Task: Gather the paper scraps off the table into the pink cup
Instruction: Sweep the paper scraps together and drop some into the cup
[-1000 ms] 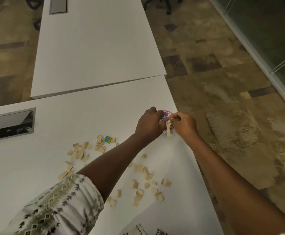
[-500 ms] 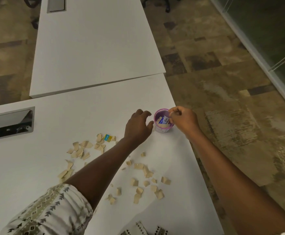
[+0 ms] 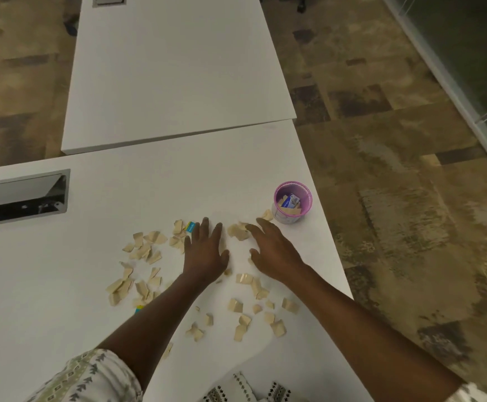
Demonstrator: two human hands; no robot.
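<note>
The pink cup (image 3: 292, 202) stands upright near the right edge of the white table (image 3: 62, 300), with tan and blue scraps inside. Several tan paper scraps (image 3: 142, 250) lie scattered over the table, plus a small blue scrap (image 3: 190, 226). My left hand (image 3: 206, 250) lies flat, fingers spread, among the scraps left of the cup. My right hand (image 3: 274, 250) is also spread flat, its fingertips beside a crumpled scrap cluster (image 3: 238, 231). Another scrap (image 3: 267, 215) rests against the cup's base. Neither hand holds anything.
A metal-framed cable slot (image 3: 22, 195) is set into the table at the left. A second white table (image 3: 175, 71) butts against the far edge. The table's right edge drops to patterned carpet (image 3: 410, 198). A glass wall (image 3: 468, 68) runs at the far right.
Both hands left the cup, where they were dropping scraps, and came back toward me. They now lie spread flat on the table among the scraps.
</note>
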